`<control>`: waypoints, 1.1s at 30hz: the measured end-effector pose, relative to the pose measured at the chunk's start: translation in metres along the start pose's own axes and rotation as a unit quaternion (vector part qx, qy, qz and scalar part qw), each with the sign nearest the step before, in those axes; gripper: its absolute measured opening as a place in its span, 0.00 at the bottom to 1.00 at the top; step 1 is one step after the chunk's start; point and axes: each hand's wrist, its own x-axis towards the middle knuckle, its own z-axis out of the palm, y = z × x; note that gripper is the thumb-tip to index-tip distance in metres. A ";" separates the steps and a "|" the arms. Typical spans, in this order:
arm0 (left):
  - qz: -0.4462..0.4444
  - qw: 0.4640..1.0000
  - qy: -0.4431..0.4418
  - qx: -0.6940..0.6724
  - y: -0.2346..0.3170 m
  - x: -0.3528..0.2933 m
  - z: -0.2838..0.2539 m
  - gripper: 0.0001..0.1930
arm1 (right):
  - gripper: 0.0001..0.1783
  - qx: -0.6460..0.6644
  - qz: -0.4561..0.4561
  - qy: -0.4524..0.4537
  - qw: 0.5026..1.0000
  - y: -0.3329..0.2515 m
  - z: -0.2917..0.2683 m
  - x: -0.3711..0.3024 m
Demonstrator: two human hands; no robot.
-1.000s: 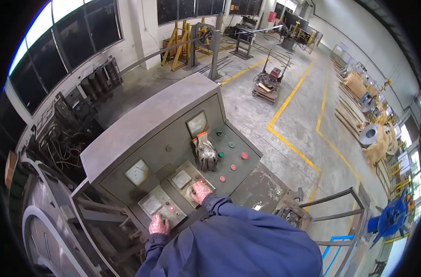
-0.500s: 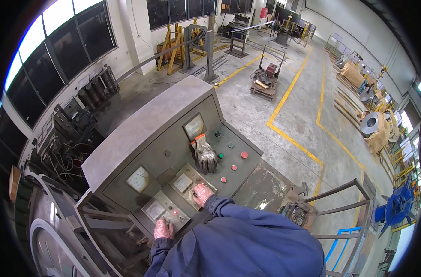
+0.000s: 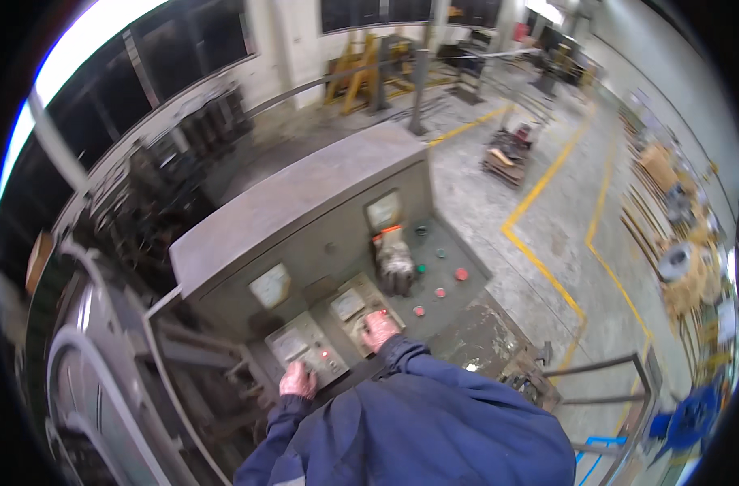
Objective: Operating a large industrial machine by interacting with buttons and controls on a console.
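My left hand (image 3: 297,381), in what looks like a thin translucent glove, has its fingers curled at the lower part of the left meter module (image 3: 288,345). A red lamp (image 3: 324,354) glows beside it. Farther right, my right hand (image 3: 379,330) bends its fingers over the lower part of the second meter module (image 3: 348,304). Whatever is under the fingertips of both hands is hidden and blurred. Both modules lie on the sloping desk of a grey control console (image 3: 305,219). A dirty work glove (image 3: 395,263) with an orange cuff rests beyond my right hand.
Red and green push buttons (image 3: 441,292) dot the desk right of the glove. A metal railing (image 3: 604,368) stands at the right, near a blue finned machine part (image 3: 689,417). Dark machinery (image 3: 86,389) is close on the left. Yellow lines (image 3: 540,255) mark the floor.
The view has swung, so the console and both hands appear farther right, and the picture is more blurred. Both hands stay at the same two modules.
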 end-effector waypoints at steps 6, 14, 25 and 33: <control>0.027 1.000 0.001 0.013 -0.020 -0.002 0.018 0.07 | 0.16 0.075 -0.060 0.039 0.995 0.009 0.004 -0.003; -0.008 1.000 -0.005 -0.008 -0.016 -0.005 0.014 0.17 | 0.14 0.028 -0.061 0.053 0.996 0.013 0.011 0.001; -0.004 1.000 0.000 -0.016 -0.016 -0.004 0.009 0.17 | 0.15 0.049 -0.036 0.032 0.998 0.014 0.013 0.002; -0.008 1.000 -0.008 -0.003 -0.014 -0.006 0.007 0.17 | 0.15 0.038 -0.040 0.042 0.998 0.008 0.011 0.001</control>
